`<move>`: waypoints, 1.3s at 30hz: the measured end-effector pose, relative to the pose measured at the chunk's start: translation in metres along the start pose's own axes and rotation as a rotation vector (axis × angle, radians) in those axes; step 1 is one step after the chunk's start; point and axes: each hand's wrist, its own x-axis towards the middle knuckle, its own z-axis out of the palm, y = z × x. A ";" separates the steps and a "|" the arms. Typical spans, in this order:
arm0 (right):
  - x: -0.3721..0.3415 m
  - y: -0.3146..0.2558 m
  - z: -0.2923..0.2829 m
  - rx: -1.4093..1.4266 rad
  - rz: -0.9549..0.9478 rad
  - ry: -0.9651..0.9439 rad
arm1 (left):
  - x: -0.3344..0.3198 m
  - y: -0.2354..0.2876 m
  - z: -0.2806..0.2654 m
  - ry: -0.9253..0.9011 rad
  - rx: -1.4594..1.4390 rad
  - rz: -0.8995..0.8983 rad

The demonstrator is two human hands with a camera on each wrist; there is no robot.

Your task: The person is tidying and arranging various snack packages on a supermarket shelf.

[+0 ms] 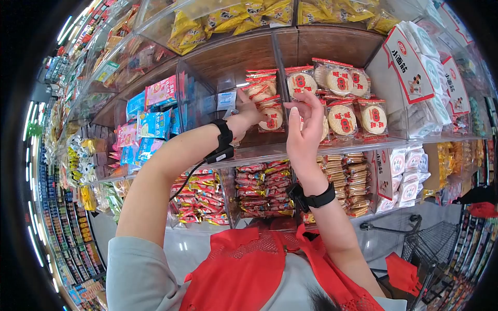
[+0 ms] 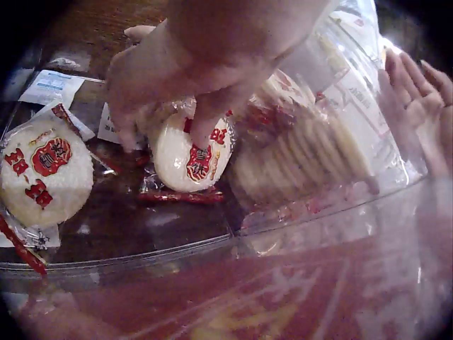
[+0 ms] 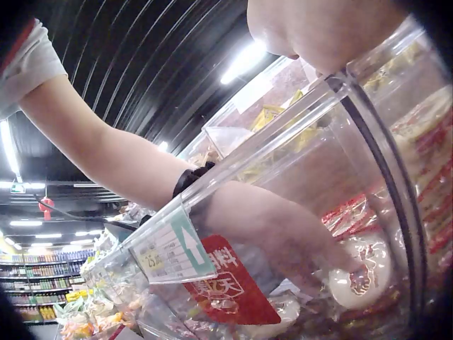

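Observation:
My left hand (image 1: 249, 113) reaches into a clear-walled compartment. In the left wrist view that hand (image 2: 191, 74) bends over a round white cracker in a clear packet (image 2: 185, 159), one digit across its printed face and others at its left edge. The right wrist view shows the same packet (image 3: 362, 273) at the fingertips. Another wrapped cracker (image 2: 46, 170) lies apart on the brown base. My right hand (image 1: 307, 132) is raised with extended, slightly bent fingers and holds nothing, in front of the neighbouring compartment of wrapped crackers (image 1: 342, 120).
Clear dividers (image 1: 280, 62) separate the compartments. Blue and pink packets (image 1: 154, 123) fill the left one; yellow bags (image 1: 228, 19) lie above. A clear front rim (image 1: 259, 152) runs below the hands, over red packets (image 1: 262, 189). At lower right stands a cart (image 1: 433, 241).

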 end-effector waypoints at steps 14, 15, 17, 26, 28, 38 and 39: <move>-0.001 0.002 0.000 0.003 0.000 0.002 | 0.049 -0.025 -0.012 -0.281 0.050 0.468; -0.001 0.002 0.000 0.006 -0.003 0.005 | 0.006 0.005 -0.051 -0.316 0.284 0.469; -0.001 0.003 0.001 0.012 -0.005 0.009 | 0.026 0.003 -0.066 -0.419 0.366 0.399; -0.001 0.003 -0.001 -0.035 0.005 0.012 | 0.080 -0.055 -0.039 -0.614 0.950 0.702; -0.001 0.004 -0.001 -0.047 0.004 0.007 | 0.054 -0.034 -0.046 -0.643 1.135 0.561; -0.001 0.003 0.000 -0.021 0.000 0.000 | -0.031 0.024 -0.158 -0.428 0.699 0.754; 0.000 0.001 0.000 -0.051 -0.016 -0.011 | -0.048 0.030 -0.171 -0.342 0.567 0.766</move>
